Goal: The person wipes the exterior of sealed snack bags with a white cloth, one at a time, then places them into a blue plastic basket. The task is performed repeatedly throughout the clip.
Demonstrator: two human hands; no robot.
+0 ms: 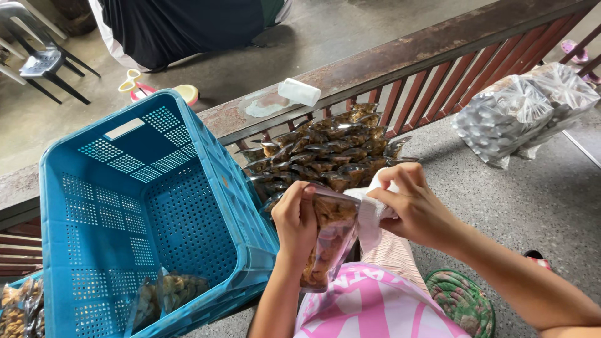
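Observation:
My left hand (pixel 295 220) grips the left top edge of a clear plastic bag of brown snacks (pixel 330 236) held over my lap. My right hand (pixel 414 206) pinches the bag's right top edge together with a strip of white paper (pixel 369 219). Just beyond the hands, a stack of several filled snack bags (pixel 325 153) leans against a rusty railing (pixel 438 47). A blue perforated plastic crate (pixel 144 219) stands tilted to the left, with a couple of filled bags (pixel 166 294) lying in its bottom.
A small white box (pixel 299 91) rests on the railing top. A large clear sack of silvery packets (pixel 523 112) sits at the right on the speckled floor. A green woven cushion (pixel 463 300) lies beside my leg. More snack bags (pixel 22 307) show at the bottom left.

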